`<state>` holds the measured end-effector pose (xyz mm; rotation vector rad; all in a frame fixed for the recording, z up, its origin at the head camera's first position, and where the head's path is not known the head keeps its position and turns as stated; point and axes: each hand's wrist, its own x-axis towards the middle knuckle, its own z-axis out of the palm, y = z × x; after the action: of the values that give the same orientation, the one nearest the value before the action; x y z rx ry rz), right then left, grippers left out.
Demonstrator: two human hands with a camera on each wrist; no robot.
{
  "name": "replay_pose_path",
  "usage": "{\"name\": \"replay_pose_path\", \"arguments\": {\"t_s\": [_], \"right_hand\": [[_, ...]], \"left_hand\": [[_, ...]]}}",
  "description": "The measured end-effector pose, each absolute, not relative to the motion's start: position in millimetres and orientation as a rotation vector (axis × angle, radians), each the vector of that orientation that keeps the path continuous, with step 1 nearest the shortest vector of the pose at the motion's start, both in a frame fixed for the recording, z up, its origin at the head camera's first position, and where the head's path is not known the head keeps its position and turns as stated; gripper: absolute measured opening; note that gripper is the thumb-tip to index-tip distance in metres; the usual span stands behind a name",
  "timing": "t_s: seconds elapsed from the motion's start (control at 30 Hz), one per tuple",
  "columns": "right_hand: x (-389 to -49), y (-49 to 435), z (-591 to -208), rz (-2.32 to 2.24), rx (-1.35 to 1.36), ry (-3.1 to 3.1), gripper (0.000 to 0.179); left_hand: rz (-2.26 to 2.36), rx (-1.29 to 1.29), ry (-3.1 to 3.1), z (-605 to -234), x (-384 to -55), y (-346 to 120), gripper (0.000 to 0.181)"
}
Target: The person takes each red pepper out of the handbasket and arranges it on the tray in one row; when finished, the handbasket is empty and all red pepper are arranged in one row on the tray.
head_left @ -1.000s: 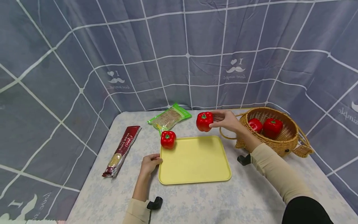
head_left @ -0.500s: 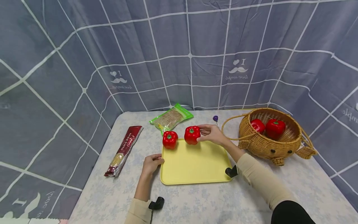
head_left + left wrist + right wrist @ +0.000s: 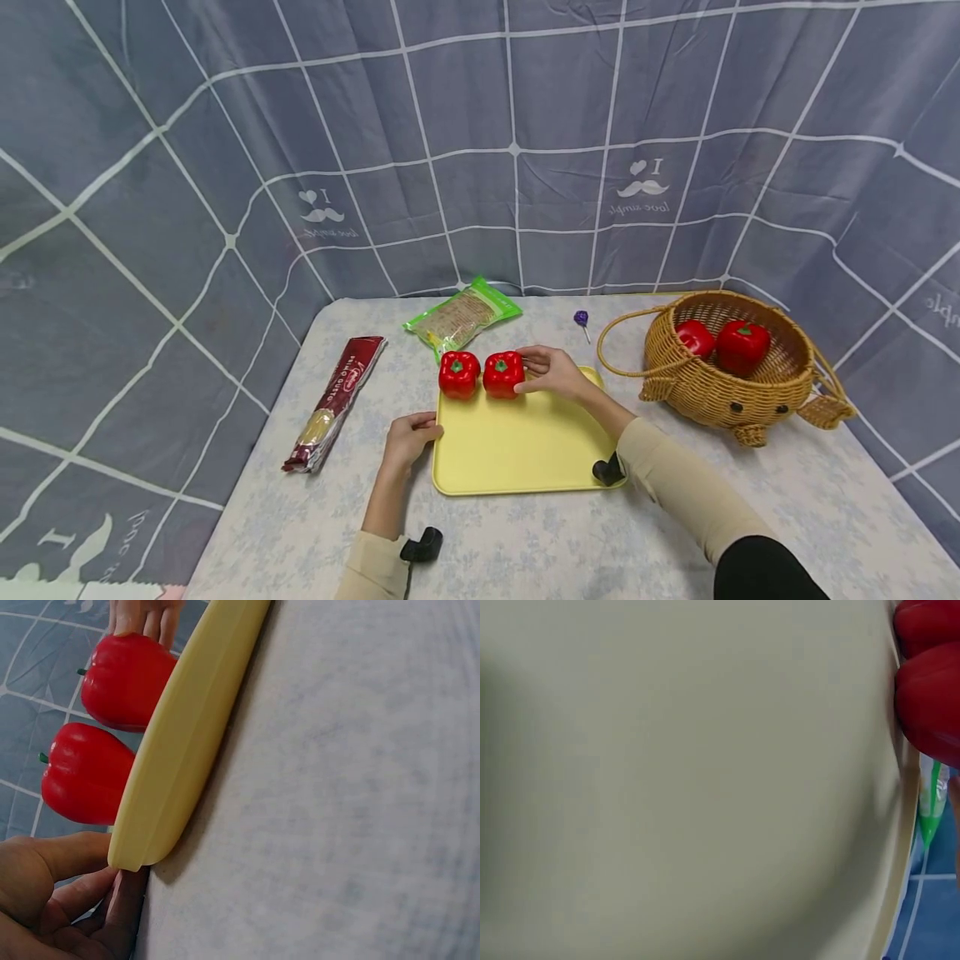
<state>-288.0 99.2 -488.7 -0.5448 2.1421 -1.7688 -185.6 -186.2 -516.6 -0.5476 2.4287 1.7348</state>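
My right hand (image 3: 553, 372) grips a red bell pepper (image 3: 502, 377) with a green stem at the back edge of the yellow tray (image 3: 525, 454). Close to its left stands another red bell pepper (image 3: 459, 379), in the tray's back left corner. At the tray's left edge, my left hand (image 3: 408, 437) pinches the rim between thumb and fingers. The left wrist view shows this pinch from the side, with both peppers above the tray wall. Only part of the peppers (image 3: 934, 701) and a sliver of fingers enter the right wrist view.
A wicker basket (image 3: 727, 404) with a looped handle holds two red items at the right. Behind the tray lie a green-edged bag (image 3: 461, 318) and a purple lollipop (image 3: 581, 318). A long maroon packet (image 3: 333, 404) lies at the left. A grey checked curtain (image 3: 555, 192) surrounds the table.
My right hand has moved left and down, bringing its bell pepper from behind the tray to beside the first one. The left hand keeps its hold on the rim.
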Motion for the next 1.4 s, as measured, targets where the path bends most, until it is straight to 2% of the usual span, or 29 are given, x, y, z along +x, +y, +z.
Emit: {"name": "replay_pose_path", "arguments": {"t_s": [0.7,1.17,1.4], "right_hand": [[-288,98,-494,-1.7,-0.555,2.218,0.075],[-288,107,-481,-1.678,-0.571,2.235,0.079],[-291,123,-470,-1.749,-0.587,2.224,0.073]], "left_hand": [[1.733,-0.516,2.428,-515,-187,-179,0.034],[1.717,-0.526,2.42,-513,-189,-182,0.034],[1.716,-0.538,2.419,-513,-187,-187,0.035]]}}
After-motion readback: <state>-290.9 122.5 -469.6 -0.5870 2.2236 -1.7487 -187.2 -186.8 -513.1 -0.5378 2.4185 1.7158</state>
